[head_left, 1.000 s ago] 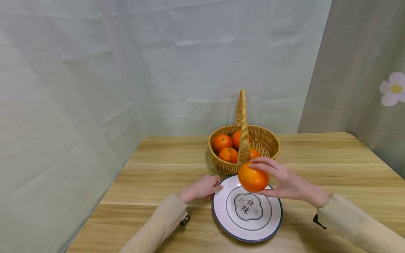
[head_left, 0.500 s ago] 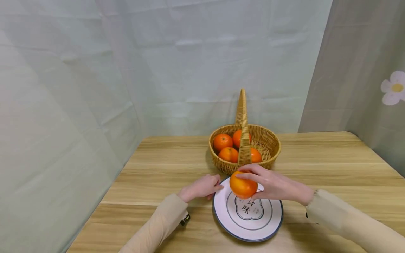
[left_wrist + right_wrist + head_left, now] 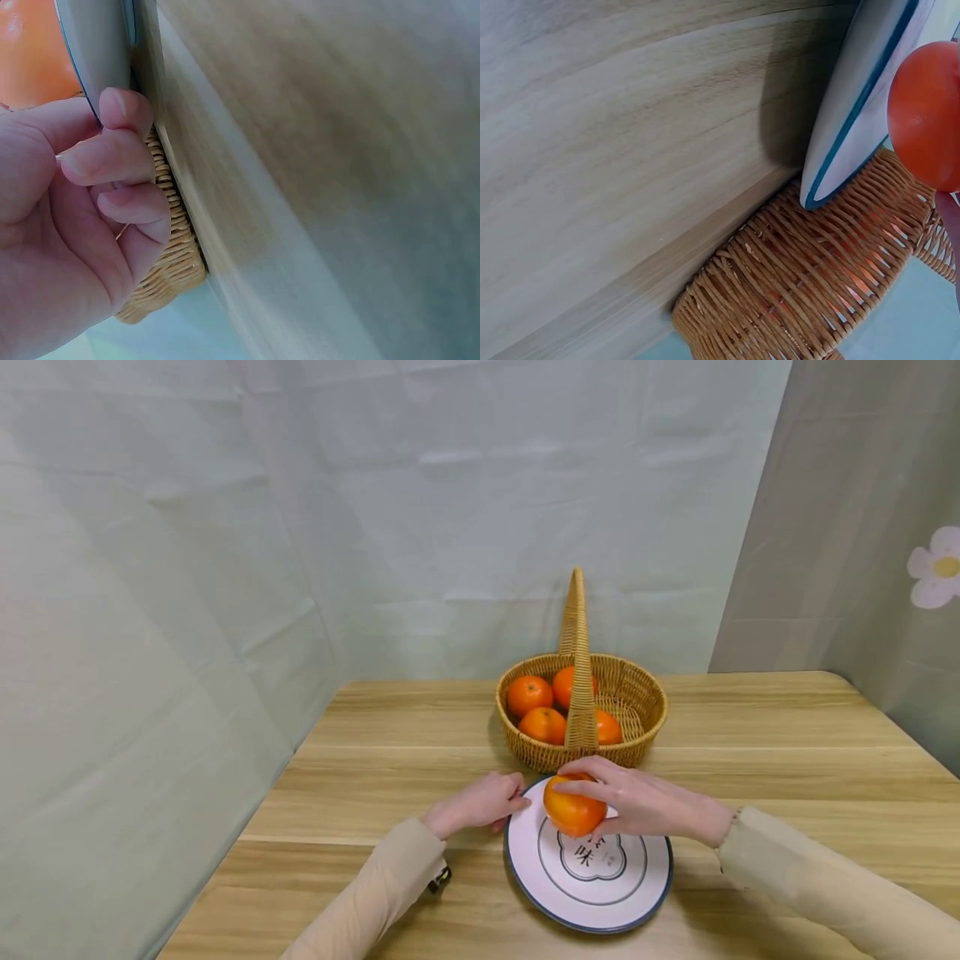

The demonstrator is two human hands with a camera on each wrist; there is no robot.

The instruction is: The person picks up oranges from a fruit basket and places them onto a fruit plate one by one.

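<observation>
My right hand (image 3: 641,800) holds an orange (image 3: 572,810) between thumb and fingers, over the upper left part of a white plate (image 3: 600,906). Whether the orange touches the plate cannot be made out. The plate has a blue rim and dark printed characters in its middle, partly covered by the fruit. At the plate's left edge, my left hand (image 3: 480,802) pinches the rim, thumb on top and curled fingers below, as the left wrist view shows with the plate edge (image 3: 97,60). In the right wrist view, the orange (image 3: 928,116) shows at the right edge, most of the hand outside the picture.
Behind the plate stands a wicker basket (image 3: 633,693) with a tall handle (image 3: 577,635). Several oranges (image 3: 529,695) lie in it, mostly on its left side. The wooden table (image 3: 360,752) ends against pale cloth (image 3: 465,527) at the back and left.
My right hand has moved left and down with the orange, from above the plate's upper right to its upper left. My left hand keeps its place on the rim.
</observation>
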